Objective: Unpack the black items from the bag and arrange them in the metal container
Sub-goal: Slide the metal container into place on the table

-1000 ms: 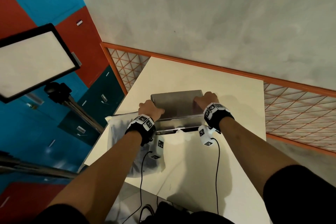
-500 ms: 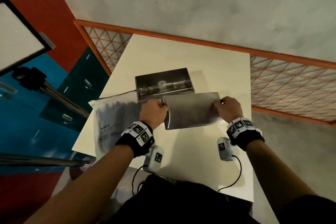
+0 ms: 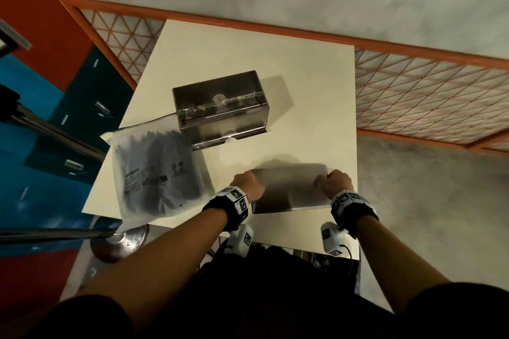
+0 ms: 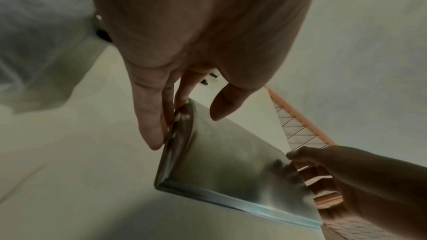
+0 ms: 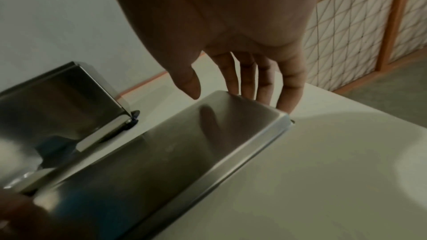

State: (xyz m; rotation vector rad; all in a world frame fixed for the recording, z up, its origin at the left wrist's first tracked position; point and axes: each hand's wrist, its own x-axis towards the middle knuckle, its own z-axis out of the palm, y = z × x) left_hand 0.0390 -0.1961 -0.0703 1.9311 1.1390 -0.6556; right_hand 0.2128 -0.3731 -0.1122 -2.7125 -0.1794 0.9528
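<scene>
The open metal container [image 3: 225, 126] [image 5: 64, 94] stands at the table's middle. Left of it lies a frosted bag [image 3: 157, 173] [image 4: 34, 43] with the black items inside. Its metal lid [image 3: 289, 187] [image 4: 231, 161] [image 5: 184, 143] lies low over the table's near right part. My left hand [image 3: 245, 184] [image 4: 184, 130] has straight fingers against the lid's left edge, thumb lifted off it. My right hand [image 3: 334, 183] [image 5: 231, 98] touches the lid's right edge with straight fingers, thumb hovering above.
The cream table [image 3: 248, 49] ends just right of the lid and just behind my wrists. An orange-framed mesh panel [image 3: 427, 96] runs behind and to the right. A metal stand with a round base [image 3: 121, 242] and coloured lockers are on the left.
Both hands lifted the lid off the container and carried it toward me and to the right, down to the table. The container now stands open.
</scene>
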